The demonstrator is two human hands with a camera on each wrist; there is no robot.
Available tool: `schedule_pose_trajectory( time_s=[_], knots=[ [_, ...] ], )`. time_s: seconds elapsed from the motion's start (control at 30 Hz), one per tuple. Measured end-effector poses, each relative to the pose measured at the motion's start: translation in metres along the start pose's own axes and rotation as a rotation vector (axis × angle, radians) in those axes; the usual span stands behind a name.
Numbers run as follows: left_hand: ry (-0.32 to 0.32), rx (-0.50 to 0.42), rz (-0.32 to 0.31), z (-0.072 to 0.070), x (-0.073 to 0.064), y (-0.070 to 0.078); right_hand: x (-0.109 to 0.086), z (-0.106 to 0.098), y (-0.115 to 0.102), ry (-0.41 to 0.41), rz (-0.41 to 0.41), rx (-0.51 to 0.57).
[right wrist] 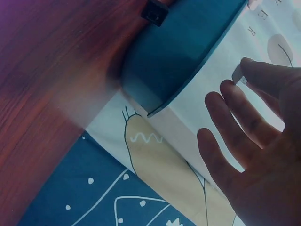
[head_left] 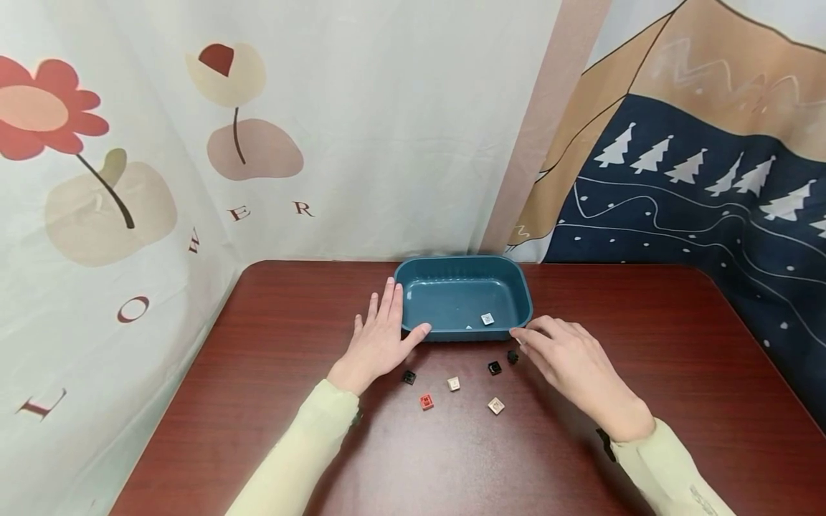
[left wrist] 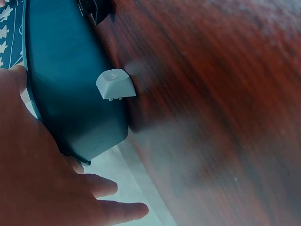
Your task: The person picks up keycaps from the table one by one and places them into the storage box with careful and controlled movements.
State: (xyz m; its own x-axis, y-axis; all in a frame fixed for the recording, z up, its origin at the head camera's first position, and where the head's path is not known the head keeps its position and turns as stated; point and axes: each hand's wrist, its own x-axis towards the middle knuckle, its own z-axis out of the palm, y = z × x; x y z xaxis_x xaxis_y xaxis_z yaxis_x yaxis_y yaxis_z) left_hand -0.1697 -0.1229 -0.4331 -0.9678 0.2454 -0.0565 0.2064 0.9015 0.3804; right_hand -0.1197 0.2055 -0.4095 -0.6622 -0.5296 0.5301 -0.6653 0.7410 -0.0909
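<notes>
I locate the tray (head_left: 445,294) at the 12 o'clock edge of the table (head_left: 400,466), the curtain (head_left: 387,143) behind it. Inside, keycap A (head_left: 487,319) lies toward 4 o'clock. The left hand (head_left: 379,340) is against the tray at 9 o'clock; the right hand (head_left: 568,358), holding keycap B (right wrist: 237,74), is outside at 4 o'clock. Toward 6 o'clock, keycap C (head_left: 454,384) is my datum: keycap D (head_left: 409,377) lies at 9 o'clock, keycap E (head_left: 426,403) at 8, keycap F (head_left: 495,405) at 4, keycap G (head_left: 494,368) and, farther, keycap H (head_left: 513,357) at 2.

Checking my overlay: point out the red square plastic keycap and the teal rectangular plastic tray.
Red square plastic keycap (head_left: 426,401): head view, middle of its upper side.
Teal rectangular plastic tray (head_left: 452,297): head view, bare inner floor.
</notes>
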Motion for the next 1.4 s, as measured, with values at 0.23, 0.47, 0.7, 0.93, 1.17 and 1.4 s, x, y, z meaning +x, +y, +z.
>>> schedule_pose_trajectory(
  time_s=[0.23,0.47,0.7,0.93,1.17,1.4],
  knots=[
    [0.009,-0.001,0.005,-0.001,0.000,0.001,0.011,0.004,0.003,0.034,0.079,0.041],
    [0.002,-0.006,0.001,-0.001,0.000,0.001,0.023,0.009,0.006,0.025,0.158,0.050],
    [-0.005,-0.002,-0.005,-0.001,0.000,0.002,0.034,0.018,0.008,0.001,0.242,0.052],
    [-0.008,-0.002,-0.008,-0.002,0.000,0.002,0.042,0.027,0.011,-0.006,0.271,0.049],
    [-0.003,-0.006,-0.005,-0.002,0.000,0.002,0.050,0.034,0.014,-0.064,0.293,0.047],
    [-0.005,-0.012,-0.007,-0.002,-0.001,0.003,0.055,0.043,0.017,-0.099,0.297,0.061]
  ],
)
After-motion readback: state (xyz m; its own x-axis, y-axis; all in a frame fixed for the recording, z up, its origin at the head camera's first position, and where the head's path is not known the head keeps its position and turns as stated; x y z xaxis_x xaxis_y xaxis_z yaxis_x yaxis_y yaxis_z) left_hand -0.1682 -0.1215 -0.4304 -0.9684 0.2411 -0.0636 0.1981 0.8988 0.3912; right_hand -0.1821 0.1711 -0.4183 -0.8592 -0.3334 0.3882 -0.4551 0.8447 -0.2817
